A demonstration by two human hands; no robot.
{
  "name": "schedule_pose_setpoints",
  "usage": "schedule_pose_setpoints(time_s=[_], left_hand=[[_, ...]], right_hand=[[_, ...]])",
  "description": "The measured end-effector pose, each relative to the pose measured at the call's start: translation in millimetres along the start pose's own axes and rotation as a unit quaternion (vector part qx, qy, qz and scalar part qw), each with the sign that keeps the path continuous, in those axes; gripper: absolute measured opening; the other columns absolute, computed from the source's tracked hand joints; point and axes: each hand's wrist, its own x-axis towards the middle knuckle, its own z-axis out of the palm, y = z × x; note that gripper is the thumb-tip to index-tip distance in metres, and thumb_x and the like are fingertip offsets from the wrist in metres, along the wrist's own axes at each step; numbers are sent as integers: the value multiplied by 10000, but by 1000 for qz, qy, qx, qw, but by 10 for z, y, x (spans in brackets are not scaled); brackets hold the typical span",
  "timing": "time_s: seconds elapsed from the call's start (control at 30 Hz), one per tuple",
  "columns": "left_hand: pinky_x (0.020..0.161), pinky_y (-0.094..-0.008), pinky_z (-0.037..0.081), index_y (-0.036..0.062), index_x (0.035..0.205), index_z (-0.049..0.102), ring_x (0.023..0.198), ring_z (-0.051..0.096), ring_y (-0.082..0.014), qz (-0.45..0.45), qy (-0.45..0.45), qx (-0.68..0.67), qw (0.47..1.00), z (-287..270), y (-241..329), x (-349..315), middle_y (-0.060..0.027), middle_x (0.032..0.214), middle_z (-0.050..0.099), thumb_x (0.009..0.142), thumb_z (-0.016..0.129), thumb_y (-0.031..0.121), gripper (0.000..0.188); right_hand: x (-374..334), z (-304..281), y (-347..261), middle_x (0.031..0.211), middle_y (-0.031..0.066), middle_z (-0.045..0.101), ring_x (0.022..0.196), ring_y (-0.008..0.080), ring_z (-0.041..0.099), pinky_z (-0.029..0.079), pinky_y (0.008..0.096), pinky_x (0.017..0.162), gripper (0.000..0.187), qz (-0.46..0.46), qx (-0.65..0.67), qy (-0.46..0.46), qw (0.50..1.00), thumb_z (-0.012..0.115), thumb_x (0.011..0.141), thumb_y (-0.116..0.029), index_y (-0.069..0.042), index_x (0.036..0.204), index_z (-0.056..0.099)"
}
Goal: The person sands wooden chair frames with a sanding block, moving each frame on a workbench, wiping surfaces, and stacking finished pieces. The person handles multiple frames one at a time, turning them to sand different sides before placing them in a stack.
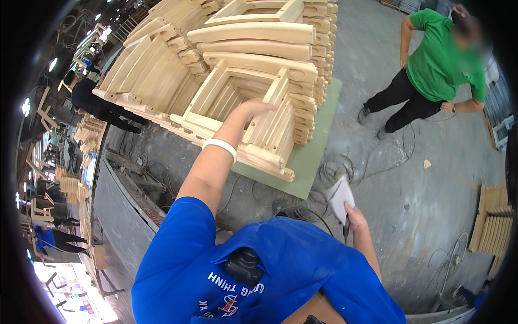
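Observation:
My left arm stretches forward over a stack of pale wooden frames point(210, 126). My left hand point(258, 109) is at the right rail of the top frame, fingers extended, gripping nothing that I can see. Whether the fingertips rest on the wood, I cannot tell. Off to the right and lower down, my right hand point(356, 217) is closed on a white sheet point(340, 198), which looks like paper or cloth. A dark hose or cable end point(346, 232) hangs just below that hand; its connection to the sheet is hidden.
A green board point(324, 135) lies under the stack. Coiled hoses point(337, 168) cover the floor near my right hand. A person in a green shirt point(442, 59) stands at the right. A grey metal table point(121, 200) is at the left, and more wooden parts point(493, 227) sit far right.

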Motion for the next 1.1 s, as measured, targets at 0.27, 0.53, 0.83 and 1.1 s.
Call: schedule_pose_setpoints(time_s=[0.27, 0.53, 0.83, 1.1], left_hand=[[1068, -438, 338, 68, 1392, 435, 1306, 410, -308, 3, -38, -268, 963, 77, 29, -53, -189, 1409, 440, 839, 210, 795, 941], [1112, -411, 306, 77, 1450, 329, 1360, 341, -273, 15, -143, -273, 951, 33, -19, 239, -149, 1472, 356, 934, 51, 645, 816], [894, -432, 464, 157, 1292, 527, 1065, 555, -259, 71, -214, -294, 929, 119, -50, 446, -106, 1225, 570, 839, 329, 759, 779], [909, -519, 450, 187, 1290, 544, 1140, 540, -288, -4, -194, -164, 967, -25, 100, 263, -136, 1257, 562, 855, 251, 771, 784]], right_hand=[[1305, 1323, -1483, 1257, 105, 571, 1145, 242, 548, 423, 365, 993, 613, -159, 36, -135, 977, 685, 851, -249, 2, 1349, 430], [2570, 2242, -1554, 1250, 110, 581, 1117, 276, 571, 454, 408, 974, 604, -108, 155, -180, 965, 645, 875, -397, -94, 1356, 441], [2741, 2554, -1321, 1253, 79, 575, 1142, 262, 546, 436, 420, 987, 495, -145, 137, -148, 969, 593, 923, -319, -84, 1334, 447], [2817, 2523, -1369, 1270, 95, 563, 1143, 282, 540, 427, 438, 991, 505, -142, 122, -127, 974, 569, 933, -349, -71, 1336, 441]])
